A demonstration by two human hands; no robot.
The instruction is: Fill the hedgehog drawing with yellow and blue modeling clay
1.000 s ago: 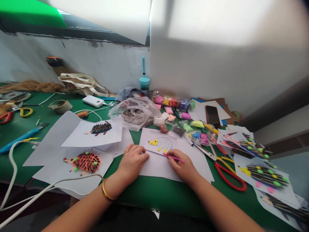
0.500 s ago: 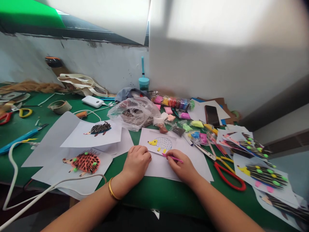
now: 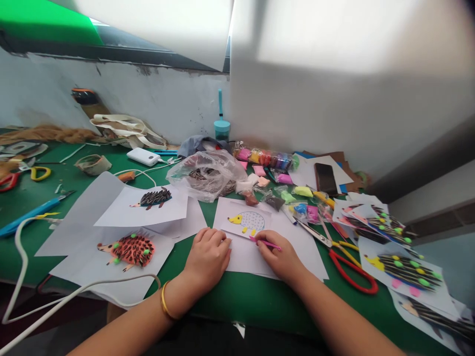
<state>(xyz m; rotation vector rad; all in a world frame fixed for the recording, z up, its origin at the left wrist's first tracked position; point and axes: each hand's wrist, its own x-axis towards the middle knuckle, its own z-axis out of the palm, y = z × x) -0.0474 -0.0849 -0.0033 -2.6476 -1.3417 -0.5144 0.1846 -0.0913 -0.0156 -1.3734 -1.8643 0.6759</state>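
Note:
On a white card lies a hedgehog picture (image 3: 249, 221), with a blue dashed outline, a yellow clay head and yellow feet. My right hand (image 3: 278, 253) is closed around a thin pink plastic modelling tool (image 3: 273, 245), its pointed end near the card's lower edge. My left hand (image 3: 208, 257), wearing a gold bangle on the wrist, lies palm down with extended fingers at the left edge of the white paper (image 3: 241, 257) under the card. I see nothing in its fingers.
Small bags of coloured clay (image 3: 284, 195) and a plastic bag of striped seeds (image 3: 208, 173) lie behind the card. Red and yellow-handled scissors (image 3: 352, 269) are at right, beside finished hedgehog pictures (image 3: 406, 269). A white cable (image 3: 85, 289) crosses the left side.
My left hand has shifted slightly left and down, and its fingers have straightened from a curled pose. The right hand and the pink tool stay in nearly the same place.

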